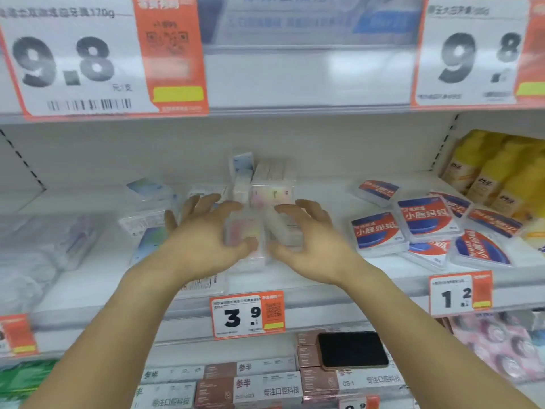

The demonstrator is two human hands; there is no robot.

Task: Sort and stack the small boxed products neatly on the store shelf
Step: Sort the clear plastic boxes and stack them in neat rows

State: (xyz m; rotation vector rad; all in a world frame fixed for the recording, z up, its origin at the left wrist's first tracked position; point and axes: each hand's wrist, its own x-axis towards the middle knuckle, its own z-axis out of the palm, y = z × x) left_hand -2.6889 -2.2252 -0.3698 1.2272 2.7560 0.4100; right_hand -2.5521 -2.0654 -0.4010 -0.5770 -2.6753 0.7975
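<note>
Partly blurred, both hands (206, 237) (306, 240) hide small clear boxes (244, 231).

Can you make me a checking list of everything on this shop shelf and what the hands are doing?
Surface: white shelf, blurry in places.
Job's things: clear small boxes stacked at the back middle; more lie loose to the left.
Clutter: red and blue packets jumbled on the right; yellow bottles behind them; black phone on the boxes of the shelf below.
Grips: left hand holds a pinkish box; right hand holds a white box.
Cables: nothing seen.
Surroundings: price tags on the shelf edges.
</note>
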